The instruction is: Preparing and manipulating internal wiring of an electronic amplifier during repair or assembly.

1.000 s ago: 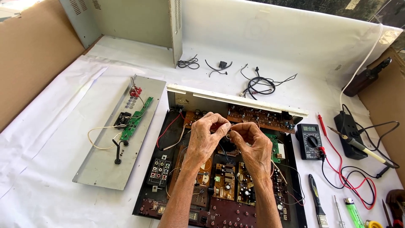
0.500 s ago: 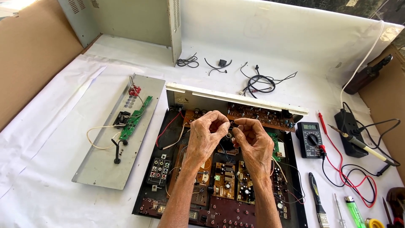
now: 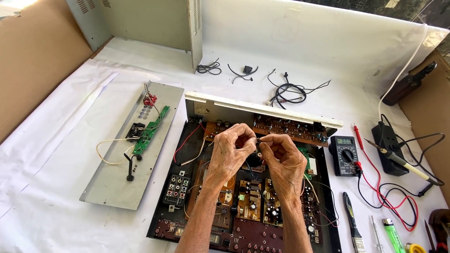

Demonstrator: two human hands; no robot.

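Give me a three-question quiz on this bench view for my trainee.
1. True or false: both hands are above the open chassis.
2. Which lies to the right of the chassis: A) multimeter B) grey panel C) metal cover?
3. What do the fingers of the left hand and right hand pinch between them?

Key
1. True.
2. A, the multimeter; the grey panel lies left.
3. A thin dark wire.

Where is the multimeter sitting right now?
In the head view, the multimeter lies on the white sheet to the person's right, just beside the opened amplifier chassis, with the soldering iron further right.
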